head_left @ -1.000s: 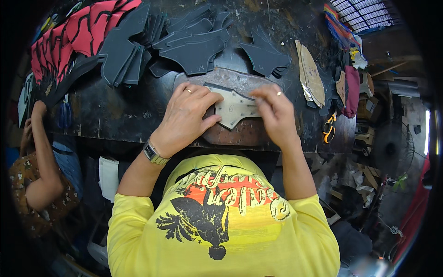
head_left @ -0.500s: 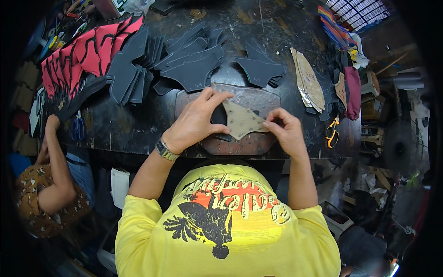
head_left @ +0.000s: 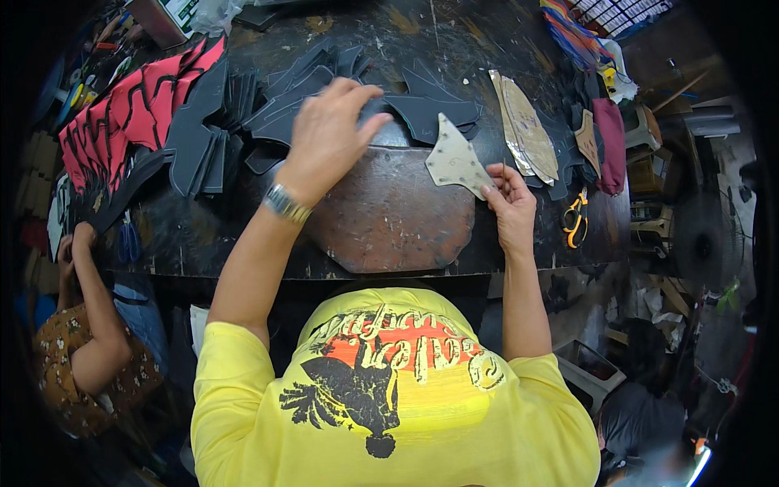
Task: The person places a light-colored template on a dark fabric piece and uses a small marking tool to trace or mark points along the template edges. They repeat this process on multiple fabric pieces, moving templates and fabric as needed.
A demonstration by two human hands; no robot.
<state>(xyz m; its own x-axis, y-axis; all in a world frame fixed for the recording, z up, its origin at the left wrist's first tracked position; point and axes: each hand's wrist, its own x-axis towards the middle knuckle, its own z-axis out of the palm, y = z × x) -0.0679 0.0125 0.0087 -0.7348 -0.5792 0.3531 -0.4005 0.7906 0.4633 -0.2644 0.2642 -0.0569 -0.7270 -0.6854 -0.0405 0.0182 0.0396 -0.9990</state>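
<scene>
Nearest, on the counter, sits a worn reddish-brown board. At its far right corner the right hand pinches one end of a pale pointed template dotted with dark marks. The left hand is spread, thumb apart, gripping nothing visible; it hangs over the near edge of a large pile of dark cut pieces, and whether it touches them I cannot tell.

Several of these carry pale outlines, as do pieces in the smaller pile to the right, so marking looks well advanced there. The moment seems to fall between two pieces. Covered layers hide their surfaces, so how many remain unmarked, and which pile is finished, cannot be told.
</scene>
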